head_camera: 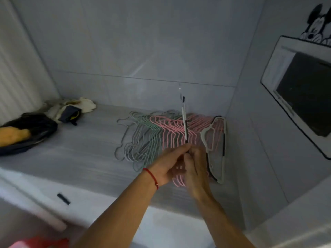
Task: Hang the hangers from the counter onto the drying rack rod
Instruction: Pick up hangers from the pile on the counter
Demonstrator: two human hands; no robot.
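A fanned pile of thin hangers lies on the grey counter (pixel 86 145): grey ones (pixel 129 140) at the left, green ones (pixel 152 129) in the middle, pink ones (pixel 172 129) at the right. A thicker white hanger with black strips (pixel 217 140) leans in the corner. Both hands hover over the pink hangers. My left hand (pixel 168 165) and my right hand (pixel 196 169) meet around the lower end of a white and black hanger (pixel 184 120) held edge-on and pointing up. The drying rack rod is out of sight.
A dark bag with something orange (pixel 23 133) and a bundle of pale cloth (pixel 71 108) lie at the counter's left end. A white-framed box with a dark panel (pixel 302 93) hangs on the right wall. A red object (pixel 41 243) shows at the bottom left.
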